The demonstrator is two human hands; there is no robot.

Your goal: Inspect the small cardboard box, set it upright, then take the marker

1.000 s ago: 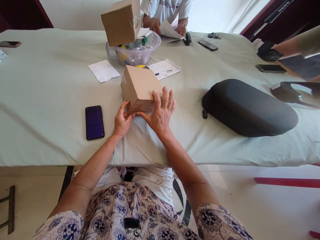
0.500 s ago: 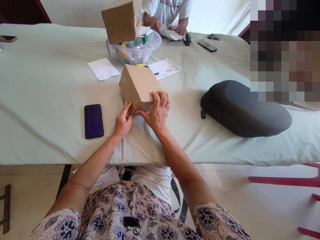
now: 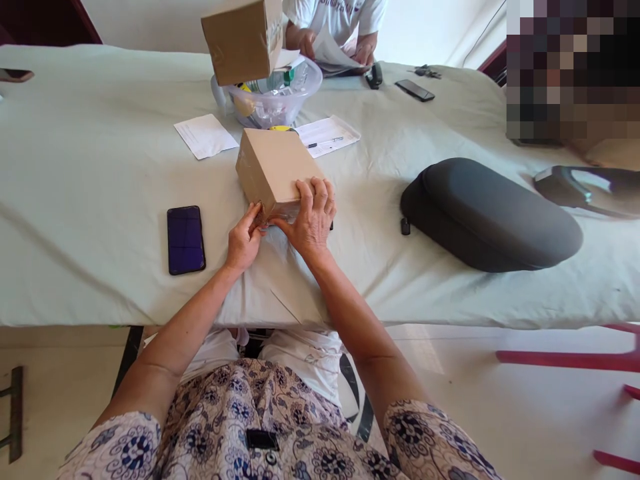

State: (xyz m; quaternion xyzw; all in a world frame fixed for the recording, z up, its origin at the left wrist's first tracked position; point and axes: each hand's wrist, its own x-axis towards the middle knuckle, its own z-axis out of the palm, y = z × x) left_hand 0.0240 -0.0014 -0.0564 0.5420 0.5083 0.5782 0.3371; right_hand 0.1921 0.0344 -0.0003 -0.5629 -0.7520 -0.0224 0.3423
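Observation:
A brown cardboard box (image 3: 280,163) rests on the cloth-covered table in front of me, with shiny clear tape on its near side. My right hand (image 3: 314,217) grips its near right edge, fingers bent over the top and thumb along the near face. At the box's lower near left corner, my left hand (image 3: 245,240) presses with fingers and thumb drawn together. The box's underside and the tips of my left fingers are partly hidden. Left of my hands lies a phone (image 3: 186,240) with a dark screen.
Beyond the box stands a translucent basin (image 3: 275,110) of mixed items, with a second cardboard box (image 3: 239,47) over it. Papers (image 3: 206,137) and a pen lie nearby. A black case (image 3: 490,217) sits to the right. Across the table, a person's hands (image 3: 365,50) hold papers.
My hands and the box stay almost where they were. Across the table, the other person's papers have been lifted and turned. At the right, a blurred person has shifted, exposing a headset-like object.

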